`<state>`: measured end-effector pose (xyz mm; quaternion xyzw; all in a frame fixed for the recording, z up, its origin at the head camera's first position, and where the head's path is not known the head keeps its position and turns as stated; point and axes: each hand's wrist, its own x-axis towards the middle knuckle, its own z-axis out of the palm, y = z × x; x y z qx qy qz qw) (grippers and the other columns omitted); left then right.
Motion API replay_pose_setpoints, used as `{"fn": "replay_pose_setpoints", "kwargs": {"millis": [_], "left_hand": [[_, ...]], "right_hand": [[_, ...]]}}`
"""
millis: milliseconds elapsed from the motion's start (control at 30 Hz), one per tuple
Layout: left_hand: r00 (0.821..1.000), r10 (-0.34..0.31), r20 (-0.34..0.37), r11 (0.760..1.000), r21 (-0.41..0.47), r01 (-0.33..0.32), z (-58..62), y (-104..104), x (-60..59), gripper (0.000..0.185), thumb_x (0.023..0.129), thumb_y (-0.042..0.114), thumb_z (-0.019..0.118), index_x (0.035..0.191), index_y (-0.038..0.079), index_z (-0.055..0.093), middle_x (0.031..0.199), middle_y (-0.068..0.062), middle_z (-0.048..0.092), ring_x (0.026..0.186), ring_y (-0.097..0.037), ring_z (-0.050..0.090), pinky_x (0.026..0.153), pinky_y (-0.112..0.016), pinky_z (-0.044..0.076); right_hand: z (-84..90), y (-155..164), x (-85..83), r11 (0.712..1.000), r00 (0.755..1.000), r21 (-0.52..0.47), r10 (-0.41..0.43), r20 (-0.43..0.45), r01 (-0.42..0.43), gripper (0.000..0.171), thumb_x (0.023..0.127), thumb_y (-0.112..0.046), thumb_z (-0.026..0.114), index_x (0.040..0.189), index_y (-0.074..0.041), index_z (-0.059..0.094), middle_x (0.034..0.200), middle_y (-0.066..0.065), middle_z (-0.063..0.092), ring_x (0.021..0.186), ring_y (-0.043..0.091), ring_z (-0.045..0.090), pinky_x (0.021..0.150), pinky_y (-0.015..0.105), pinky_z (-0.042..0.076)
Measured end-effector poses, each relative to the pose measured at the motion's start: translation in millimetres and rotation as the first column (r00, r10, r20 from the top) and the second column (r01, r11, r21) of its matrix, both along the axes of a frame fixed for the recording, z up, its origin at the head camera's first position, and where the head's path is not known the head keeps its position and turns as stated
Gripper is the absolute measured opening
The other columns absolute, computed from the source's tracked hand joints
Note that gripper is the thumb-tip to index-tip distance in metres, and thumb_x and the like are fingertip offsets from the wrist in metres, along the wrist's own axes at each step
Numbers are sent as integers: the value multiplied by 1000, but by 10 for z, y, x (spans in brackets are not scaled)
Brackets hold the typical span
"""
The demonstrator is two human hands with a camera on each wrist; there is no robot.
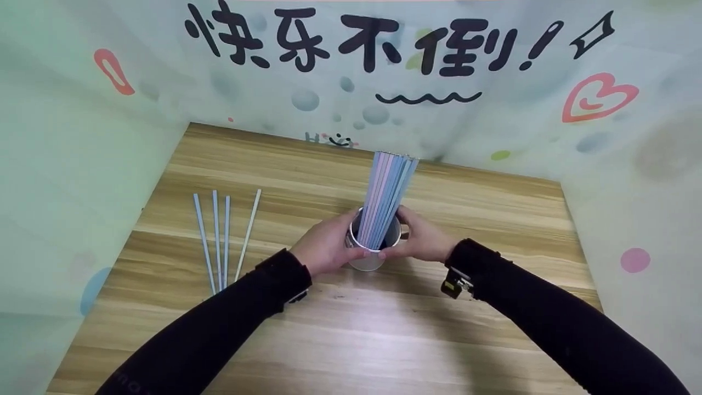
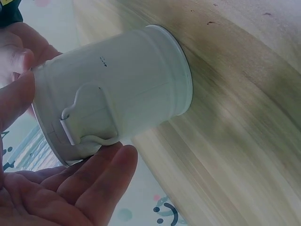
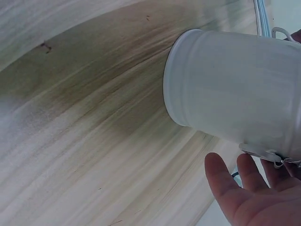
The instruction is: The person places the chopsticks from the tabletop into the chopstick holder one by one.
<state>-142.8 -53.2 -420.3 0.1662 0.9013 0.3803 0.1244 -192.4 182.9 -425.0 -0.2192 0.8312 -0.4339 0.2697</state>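
A small white metal pail (image 1: 366, 264) (image 2: 131, 75) (image 3: 230, 84) stands on the table, its side lugs visible in the wrist views. A bundle of pink and blue paper straws (image 1: 386, 192) rises out of it, leaning slightly right. My left hand (image 1: 328, 244) (image 2: 70, 193) grips the pail's left side, thumb on the near rim and fingers round by a lug. From the opposite side my right hand (image 1: 425, 238) (image 3: 258, 197) holds the rim, its thumb close to the left thumb.
Several loose straws, blue ones (image 1: 216, 236) and a whitish one (image 1: 249, 230), lie on the wooden table (image 1: 351, 340) at the left, partly hidden behind the left sleeve (image 1: 219, 329). A printed cloth (image 1: 329, 104) walls the table at the back and sides.
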Motion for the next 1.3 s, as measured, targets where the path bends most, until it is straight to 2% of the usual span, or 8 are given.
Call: {"fn": "replay_pose_setpoints", "kwargs": {"millis": [133, 233, 367, 500, 700, 933, 1167, 1300], "left_hand": [[1000, 5, 23, 1000, -19, -4, 10, -66, 9, 87, 88, 34, 81, 159, 16, 34, 147, -11, 58, 133, -27, 57, 114, -45, 44], [997, 22, 77, 999, -34, -19, 16, -153, 22, 92, 88, 38, 80, 161, 12, 30, 152, -16, 53, 136, -30, 55, 115, -46, 43], [990, 45, 134, 998, -57, -37, 20, -288, 32, 94, 89, 43, 77, 161, 10, 27, 157, -16, 46, 135, -33, 56, 112, -48, 46], [987, 69, 148, 995, -78, -58, 41, -415, 30, 91, 90, 47, 74, 160, 9, 30, 158, -12, 46, 135, -32, 56, 112, -49, 46], [976, 141, 167, 985, -124, -121, 102, -640, 18, 89, 92, 51, 71, 159, 9, 31, 157, -11, 48, 137, -32, 54, 114, -50, 44], [956, 231, 179, 967, -148, -206, 53, -981, -127, 82, 96, 46, 67, 158, 5, 31, 155, -17, 48, 136, -36, 53, 112, -53, 44], [931, 320, 174, 932, -238, -275, -12, -1240, -291, 79, 100, 45, 62, 157, 1, 32, 154, -22, 48, 139, -41, 48, 115, -55, 40], [935, 335, 120, 914, -281, -292, -52, -1347, -375, 73, 101, 39, 61, 152, -6, 37, 147, -27, 53, 135, -42, 51, 113, -54, 42]], "right_hand": [[-4, 0, 4, 1000, 1000, -2, 2, -7, -2, 102, 76, -16, 90, 159, -14, 30, 153, 10, 48, 140, 32, 45, 112, 50, 45], [3, 1, 5, 1000, 1000, 5, 3, -14, -3, 101, 76, -17, 91, 158, -13, 31, 151, 12, 50, 140, 33, 45, 112, 52, 44], [33, 13, 12, 998, 999, 68, -1, -37, 4, 102, 76, -23, 91, 159, -13, 31, 151, 12, 50, 141, 34, 45, 114, 54, 42], [74, 32, 19, 990, 998, 140, -7, -69, 16, 104, 76, -31, 91, 160, -14, 30, 152, 11, 50, 142, 36, 45, 115, 56, 39], [92, 26, 35, 990, 998, 143, 4, -69, 6, 103, 78, -33, 89, 160, -15, 30, 154, 13, 48, 145, 36, 42, 120, 56, 33], [78, 13, 36, 987, 997, 158, 14, -81, -1, 98, 78, -34, 89, 158, -18, 35, 153, 12, 50, 143, 32, 43, 121, 54, 32], [79, 6, 25, 988, 991, 153, 34, -127, -14, 92, 77, -30, 89, 155, -14, 41, 150, 12, 54, 142, 31, 45, 122, 51, 30], [96, 9, 36, 990, 993, 139, 32, -111, -16, 94, 78, -29, 89, 156, -15, 39, 152, 11, 52, 144, 31, 43, 123, 52, 28]]}}
